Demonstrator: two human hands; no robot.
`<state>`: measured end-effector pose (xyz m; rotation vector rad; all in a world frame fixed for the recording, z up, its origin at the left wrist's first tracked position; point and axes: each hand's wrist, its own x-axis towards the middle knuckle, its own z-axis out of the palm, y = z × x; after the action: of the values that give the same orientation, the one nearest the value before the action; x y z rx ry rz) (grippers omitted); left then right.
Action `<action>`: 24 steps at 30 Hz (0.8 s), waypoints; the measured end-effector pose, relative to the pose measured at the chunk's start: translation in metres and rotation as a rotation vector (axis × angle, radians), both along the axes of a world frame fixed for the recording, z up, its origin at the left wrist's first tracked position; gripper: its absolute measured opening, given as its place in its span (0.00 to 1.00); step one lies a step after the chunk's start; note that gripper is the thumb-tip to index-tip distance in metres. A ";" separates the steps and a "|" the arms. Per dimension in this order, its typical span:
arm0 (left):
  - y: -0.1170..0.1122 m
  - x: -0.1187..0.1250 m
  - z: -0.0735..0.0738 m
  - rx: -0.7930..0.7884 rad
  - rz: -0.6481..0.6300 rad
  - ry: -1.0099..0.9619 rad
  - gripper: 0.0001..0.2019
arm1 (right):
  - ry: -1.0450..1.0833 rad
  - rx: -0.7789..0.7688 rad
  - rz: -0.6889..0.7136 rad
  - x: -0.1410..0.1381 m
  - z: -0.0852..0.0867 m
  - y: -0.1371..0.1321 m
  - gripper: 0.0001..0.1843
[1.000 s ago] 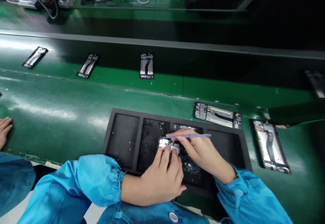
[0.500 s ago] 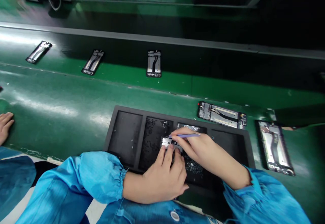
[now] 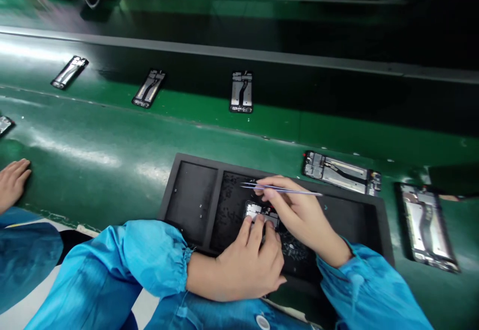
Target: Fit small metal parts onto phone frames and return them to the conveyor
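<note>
1. Left hand (image 3: pixel 250 265), in the head view, is spread and not closed; its fingertips rest on a phone (image 3: pixel 258 209) with bare inner parts.
2. Right hand (image 3: pixel 299 211) pinches the tweezers (image 3: pixel 301 191); their tips stand apart and seem clear of the phone, past its far end.
3. This phone lies near the middle of a black tray (image 3: pixel 212 205); the left palm hides its lower part. Small bits (image 3: pixel 294 250) lie in the tray.
4. As I judge, work on this phone is in progress; how much is finished there, I cannot tell.
5. One more phone (image 3: pixel 342 172) lies just beside the far rim, another phone (image 3: pixel 426 225) near the right end. Three further phones (image 3: pixel 241 92) lie well apart on the far strip (image 3: pixel 202 109). All show bare insides; which ones are done, I cannot tell.
</note>
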<state>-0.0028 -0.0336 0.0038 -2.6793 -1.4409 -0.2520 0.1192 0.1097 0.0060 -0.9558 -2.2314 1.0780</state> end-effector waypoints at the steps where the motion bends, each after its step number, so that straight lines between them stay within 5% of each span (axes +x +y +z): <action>1: 0.000 -0.001 0.000 0.004 -0.004 0.001 0.29 | 0.003 -0.006 0.029 -0.005 -0.005 0.000 0.10; 7: 0.001 -0.004 0.004 0.003 -0.031 0.010 0.28 | 0.012 0.052 0.098 -0.015 -0.019 -0.002 0.09; 24: 0.000 -0.001 -0.001 0.015 -0.009 -0.013 0.28 | 0.032 0.087 0.195 -0.016 -0.020 -0.005 0.09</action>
<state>-0.0034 -0.0336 0.0028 -2.6774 -1.4246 -0.2801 0.1034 0.1051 -0.0136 -0.6917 -2.3615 1.0605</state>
